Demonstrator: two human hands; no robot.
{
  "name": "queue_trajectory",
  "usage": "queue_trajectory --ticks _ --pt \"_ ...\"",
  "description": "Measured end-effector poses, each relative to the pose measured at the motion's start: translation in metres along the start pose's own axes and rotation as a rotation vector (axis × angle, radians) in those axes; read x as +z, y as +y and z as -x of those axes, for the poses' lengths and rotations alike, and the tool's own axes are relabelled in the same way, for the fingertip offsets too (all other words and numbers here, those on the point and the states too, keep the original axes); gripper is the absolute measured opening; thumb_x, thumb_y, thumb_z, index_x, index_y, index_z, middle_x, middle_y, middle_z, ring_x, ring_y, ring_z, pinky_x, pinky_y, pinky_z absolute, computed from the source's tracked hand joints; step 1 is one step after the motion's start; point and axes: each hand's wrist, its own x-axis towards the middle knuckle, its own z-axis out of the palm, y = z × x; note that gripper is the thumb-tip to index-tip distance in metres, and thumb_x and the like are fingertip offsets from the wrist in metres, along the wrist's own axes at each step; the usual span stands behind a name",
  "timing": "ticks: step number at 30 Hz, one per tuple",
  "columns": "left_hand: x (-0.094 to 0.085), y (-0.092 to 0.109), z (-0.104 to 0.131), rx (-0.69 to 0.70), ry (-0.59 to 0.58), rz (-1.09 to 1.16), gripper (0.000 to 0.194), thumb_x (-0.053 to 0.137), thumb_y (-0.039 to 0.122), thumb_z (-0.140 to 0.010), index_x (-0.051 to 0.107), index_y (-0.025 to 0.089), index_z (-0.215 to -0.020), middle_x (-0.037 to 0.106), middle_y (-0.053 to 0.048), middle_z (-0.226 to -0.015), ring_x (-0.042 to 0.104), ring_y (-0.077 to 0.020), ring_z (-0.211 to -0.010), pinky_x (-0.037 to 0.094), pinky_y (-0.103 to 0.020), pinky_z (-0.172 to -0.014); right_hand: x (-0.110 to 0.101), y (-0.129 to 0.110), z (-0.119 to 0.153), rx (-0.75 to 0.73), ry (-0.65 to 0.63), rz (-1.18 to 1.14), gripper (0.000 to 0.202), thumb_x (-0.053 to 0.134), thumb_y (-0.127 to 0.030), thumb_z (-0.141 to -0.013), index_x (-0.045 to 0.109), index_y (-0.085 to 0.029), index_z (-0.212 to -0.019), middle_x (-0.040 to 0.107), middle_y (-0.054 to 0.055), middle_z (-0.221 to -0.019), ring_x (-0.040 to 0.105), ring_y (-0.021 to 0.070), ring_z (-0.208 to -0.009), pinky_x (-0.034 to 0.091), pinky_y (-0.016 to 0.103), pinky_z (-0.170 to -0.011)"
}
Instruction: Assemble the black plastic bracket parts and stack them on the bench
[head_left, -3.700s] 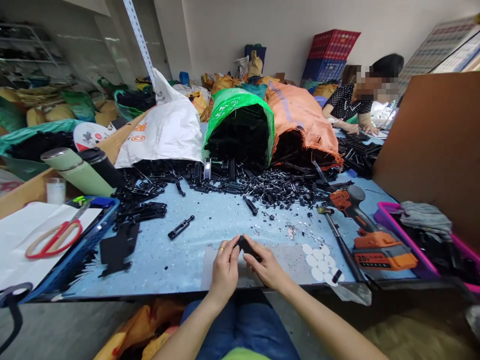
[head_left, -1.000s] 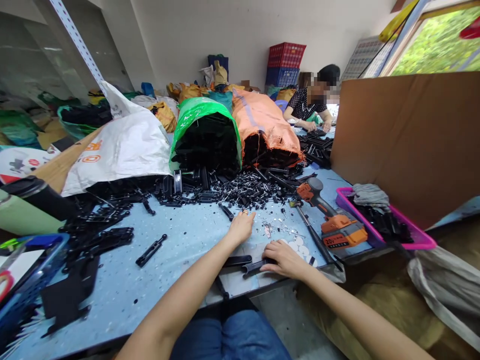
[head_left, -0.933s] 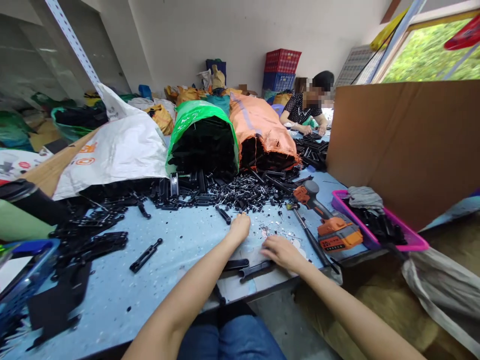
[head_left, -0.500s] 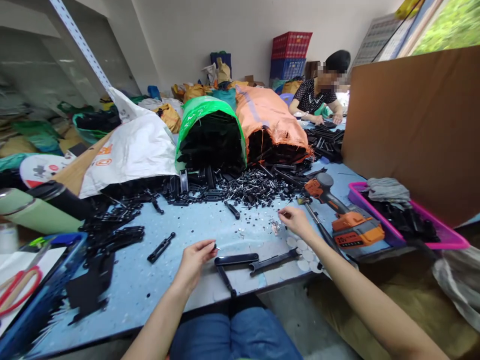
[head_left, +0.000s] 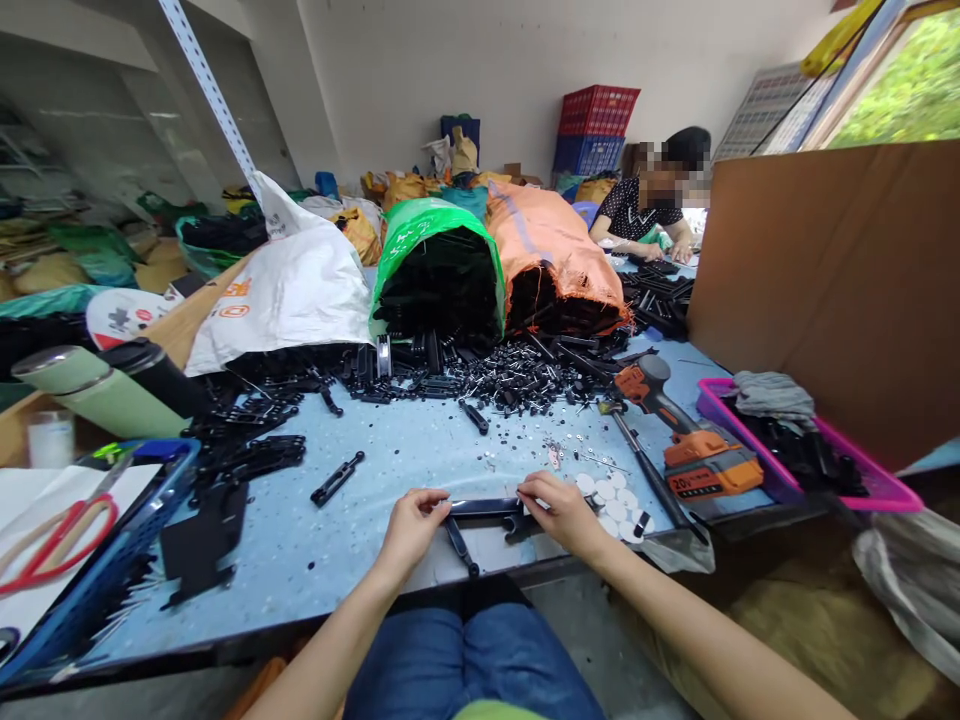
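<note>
A jointed black bracket (head_left: 484, 508) lies near the front edge of the blue table, one arm angled toward me. My left hand (head_left: 416, 520) is closed at its left end, fingertips pinched; whatever small piece is between them is hidden. At the bracket's right end my right hand (head_left: 551, 502) is closed too, thumb and fingers together, and what it holds is too small to name. Partly under my right hand is a black wrench (head_left: 516, 528). White discs (head_left: 613, 492) lie to the right of it.
An orange cordless drill (head_left: 675, 430) and a hammer (head_left: 645, 465) lie right, beside a pink tray (head_left: 892, 490). Behind are small black parts and open green (head_left: 439, 215) and orange sacks (head_left: 555, 230). A blue basket (head_left: 169, 490) with scissors stands left. Another person sits at back right.
My left hand has moved right to the bracket's left end. My right hand has come down and left from the loose parts to its right end. The camera view has shifted slightly.
</note>
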Motion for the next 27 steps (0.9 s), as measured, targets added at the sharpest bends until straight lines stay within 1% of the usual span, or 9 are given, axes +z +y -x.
queue_trajectory --ticks 2,4,7,8,11,13,16,20,27 --pt "-0.002 -0.009 -0.001 -0.023 -0.01 -0.012 0.04 0.067 0.045 -0.063 0.067 0.013 -0.088 0.067 -0.008 -0.084 0.059 -0.0203 -0.076 0.046 -0.033 -0.074 0.002 0.0 0.002 -0.032 -0.028 0.057 0.019 0.042 -0.024 -0.091 0.06 -0.02 -0.096 0.063 0.007 -0.092 0.061 0.0153 -0.082 0.05 0.027 -0.072" --pt "-0.003 -0.015 0.0 0.022 0.005 -0.088 0.043 0.064 0.046 -0.067 0.065 0.013 -0.095 0.065 -0.009 -0.088 0.059 -0.0215 -0.081 0.046 -0.034 -0.076 0.005 0.003 0.005 -0.052 -0.016 0.092 0.02 0.043 -0.025 -0.091 0.061 -0.021 -0.097 0.064 0.007 -0.092 0.061 0.0153 -0.084 0.05 0.028 -0.074" --pt "0.001 -0.011 0.008 0.299 0.11 -0.39 0.037 0.055 0.042 -0.078 0.06 0.017 -0.105 0.06 -0.01 -0.104 0.053 -0.025 -0.101 0.04 -0.04 -0.089 0.007 0.01 0.01 -0.065 0.016 0.083 0.021 0.043 -0.026 -0.091 0.061 -0.021 -0.102 0.064 0.007 -0.096 0.061 0.0159 -0.088 0.05 0.03 -0.077" --pt "0.007 -0.006 0.012 0.417 0.101 -0.494 0.034 0.052 0.039 -0.081 0.059 0.019 -0.108 0.058 -0.01 -0.11 0.049 -0.0255 -0.108 0.036 -0.042 -0.093 0.007 0.012 0.013 -0.076 0.004 0.068 0.023 0.044 -0.027 -0.091 0.059 -0.021 -0.107 0.064 0.008 -0.099 0.06 0.0163 -0.091 0.049 0.03 -0.079" --pt "0.031 0.013 0.019 0.662 -0.116 -0.732 0.04 0.053 0.039 -0.082 0.051 0.021 -0.118 0.052 -0.01 -0.122 0.04 -0.027 -0.118 0.029 -0.044 -0.1 0.006 0.019 0.022 -0.139 -0.093 0.02 0.038 0.048 -0.032 -0.089 0.047 -0.021 -0.126 0.061 0.01 -0.11 0.057 0.0173 -0.1 0.048 0.031 -0.084" --pt "0.049 0.022 0.02 0.675 -0.274 -0.84 0.054 0.06 0.044 -0.076 0.047 0.02 -0.122 0.054 -0.011 -0.118 0.044 -0.029 -0.113 0.032 -0.044 -0.095 0.005 0.025 0.028 -0.163 -0.137 0.022 0.049 0.05 -0.035 -0.088 0.039 -0.019 -0.132 0.061 0.011 -0.108 0.057 0.0176 -0.098 0.048 0.031 -0.082" --pt "0.066 0.026 0.016 0.606 -0.35 -0.919 0.057 0.064 0.046 -0.072 0.047 0.017 -0.119 0.058 -0.01 -0.105 0.05 -0.0282 -0.099 0.038 -0.041 -0.083 0.007 0.034 0.033 -0.148 -0.146 0.08 0.053 0.051 -0.038 -0.087 0.036 -0.017 -0.134 0.064 0.009 -0.092 0.059 0.018 -0.085 0.048 0.031 -0.074" --pt "0.071 0.021 0.016 0.584 -0.303 -0.929 0.049 0.062 0.039 -0.076 0.046 0.017 -0.117 0.057 -0.009 -0.106 0.048 -0.0278 -0.1 0.037 -0.04 -0.083 0.008 0.044 0.032 -0.185 -0.183 0.134 0.054 0.051 -0.043 -0.086 0.039 -0.016 -0.131 0.061 0.005 -0.078 0.057 0.0177 -0.076 0.045 0.03 -0.068" --pt "0.073 0.013 0.019 0.561 -0.273 -0.912 0.047 0.057 0.039 -0.079 0.045 0.017 -0.118 0.054 -0.011 -0.114 0.046 -0.0281 -0.107 0.033 -0.041 -0.09 0.006 0.055 0.026 -0.264 -0.232 0.157 0.053 0.048 -0.043 -0.088 0.039 -0.015 -0.132 0.06 0.006 -0.081 0.053 0.0174 -0.078 0.041 0.029 -0.069"
